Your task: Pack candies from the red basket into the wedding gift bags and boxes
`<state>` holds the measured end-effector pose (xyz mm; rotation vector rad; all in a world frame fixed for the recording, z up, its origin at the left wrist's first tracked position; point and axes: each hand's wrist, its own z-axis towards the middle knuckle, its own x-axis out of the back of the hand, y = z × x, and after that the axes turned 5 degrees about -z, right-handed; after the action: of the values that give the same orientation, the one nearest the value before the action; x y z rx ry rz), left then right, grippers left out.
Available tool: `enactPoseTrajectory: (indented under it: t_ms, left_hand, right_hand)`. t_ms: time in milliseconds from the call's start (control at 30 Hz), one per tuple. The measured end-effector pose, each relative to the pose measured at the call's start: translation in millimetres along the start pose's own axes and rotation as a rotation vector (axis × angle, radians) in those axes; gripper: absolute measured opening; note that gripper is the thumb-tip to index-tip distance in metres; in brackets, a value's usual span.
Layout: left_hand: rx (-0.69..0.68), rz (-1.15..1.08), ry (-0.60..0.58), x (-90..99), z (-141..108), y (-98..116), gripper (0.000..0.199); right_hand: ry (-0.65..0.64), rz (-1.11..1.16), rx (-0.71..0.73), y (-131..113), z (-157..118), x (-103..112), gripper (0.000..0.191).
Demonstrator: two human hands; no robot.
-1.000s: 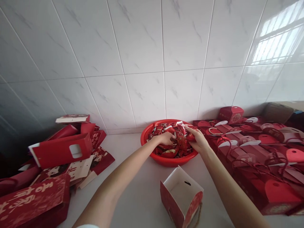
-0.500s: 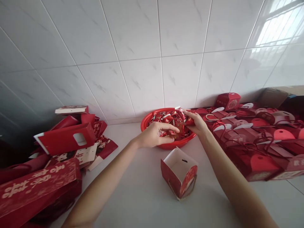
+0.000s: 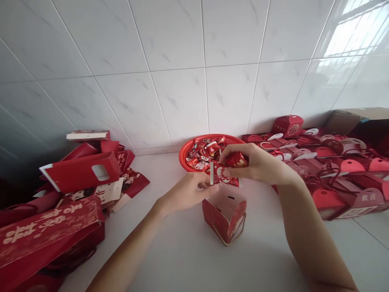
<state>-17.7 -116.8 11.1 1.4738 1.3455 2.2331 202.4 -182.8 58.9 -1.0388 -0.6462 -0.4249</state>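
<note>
My right hand (image 3: pixel 257 164) is closed on red candy packets (image 3: pixel 226 174). One shows a white edge and light print, and another red wrapper is tucked under the fingers. Both are held above a small open red gift box (image 3: pixel 223 223) with a pale inside and a rope handle. At the box's back left rim is my left hand (image 3: pixel 190 190), its fingers curled and thumb stretched over the opening. Its fingertips are partly hidden, so what it holds is unclear. Behind the hands, a red plastic basket (image 3: pixel 183 156) contains many wrapped candies (image 3: pixel 202 154).
Rows of closed red gift boxes (image 3: pixel 331 170) fill the right side, with a cardboard carton (image 3: pixel 343 121) behind them. Flat and part-folded red boxes (image 3: pixel 82 174) are heaped on the left. A tiled wall (image 3: pixel 179 105) borders the white tabletop (image 3: pixel 170 247).
Both hands have come back from the basket to above the gift box. My right hand has brought red candy packets out with it. The view has shifted slightly.
</note>
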Motion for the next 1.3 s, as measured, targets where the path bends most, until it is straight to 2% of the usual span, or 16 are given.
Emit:
enactPoseTrajectory:
  t_ms: [133, 200, 267, 433, 567, 700, 800, 933, 1033, 1200, 1300]
  left_hand:
    - [0.067, -0.005, -0.072, 3.2, 0, -6, 0.01]
    - [0.073, -0.024, -0.084, 5.0, 0, -8, 0.015]
    - [0.067, -0.037, -0.092, 6.7, 0, -10, 0.025]
    - [0.069, -0.068, -0.097, 12.3, 4, -16, 0.036]
    - [0.11, -0.104, -0.077, 15.7, 9, -23, 0.032]
    - [0.116, -0.07, -0.029, 15.7, 11, -25, 0.008]
    - [0.144, -0.058, -0.006, 15.6, 9, -26, 0.018]
    - [0.079, -0.088, 0.0, 15.3, 7, -26, 0.007]
    - [0.075, -0.077, -0.007, 14.4, 7, -26, 0.01]
    - [0.087, -0.05, 0.004, 13.1, 7, -25, 0.012]
    - [0.111, -0.045, 0.03, 13.3, 6, -24, 0.008]
  right_hand:
    - [-0.122, -0.212, 0.011, -8, -1, -14, 0.011]
    - [-0.157, -0.265, 0.006, -8, 1, -20, 0.01]
    - [-0.126, -0.286, 0.002, -8, 3, -25, 0.007]
    - [0.023, -0.164, 0.001, -6, 7, -30, 0.007]
    - [0.096, -0.057, -0.005, -4, 12, -38, 0.007]
    - [0.042, 0.064, 0.012, -4, 17, -49, 0.015]
    - [-0.025, 0.106, -0.004, -3, 21, -57, 0.027]
    - [0.034, 0.105, -0.003, 2, 23, -64, 0.036]
    - [0.092, 0.152, 0.053, 4, 25, -66, 0.038]
    - [0.006, 0.225, 0.076, -3, 23, -65, 0.04]
    - [0.028, 0.229, 0.072, -7, 20, -61, 0.032]
